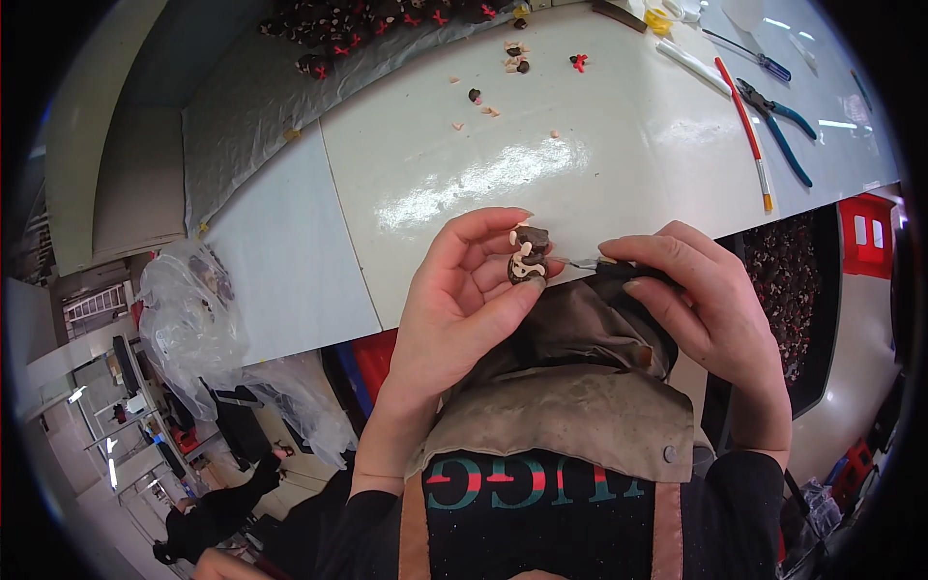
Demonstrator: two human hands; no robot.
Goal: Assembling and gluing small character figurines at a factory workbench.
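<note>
Pinched between the thumb and fingers of my left hand [464, 300] is a small dark brown and cream figurine [528, 263], held just in front of the table edge. My right hand [710, 290] grips a slim tool with a dark handle [626, 270]. Its thin metal tip points left and meets or nearly meets the figurine's right side; the exact contact is too small to tell. Beyond my hands, cream scraps [491, 111] and a few dark bits [475, 96] lie on the white table [406, 145].
Pliers with blue-green handles [791, 145], a red-handled brush [742, 116] and a screwdriver [773, 68] lie at the far right. Many dark figurines with red bows [333, 43] sit on plastic sheeting at the far left. A dark bin of pieces [781, 290] stands right, below table level.
</note>
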